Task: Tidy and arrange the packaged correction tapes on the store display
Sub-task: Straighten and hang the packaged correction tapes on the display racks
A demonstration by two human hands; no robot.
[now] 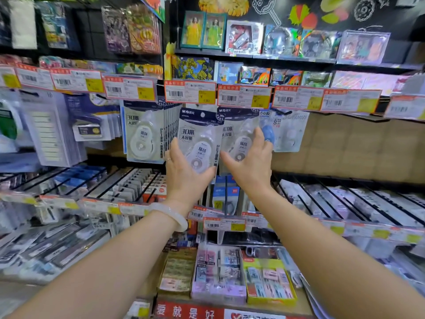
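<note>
My left hand (184, 173) grips the lower end of a correction tape pack (199, 139), thumb across its front and fingers behind; the pack stands upright but leans a little to the right, its dark header just under the price tags (190, 92); whether it hangs on a hook or is only held up there, I cannot tell. My right hand (249, 161) is spread open, fingers flat against the front of the next pack (240, 134), which hangs just beside the first, their edges touching or overlapping; I cannot tell if the thumb curls behind it. To the left of both, a thick row of the same packs (143, 132) hangs on its own peg, faces forward. To the right of my right hand a blue-tape pack (286, 131) hangs, partly hidden by my fingertips. A pale bangle (171, 215) sits on my left wrist. Below my arms, lower pegs (128, 183) carry more stationery, and boxes of erasers (269, 282) sit on the bottom shelf. Above the tags, boxed toys (243, 38) line the upper shelf.
</note>
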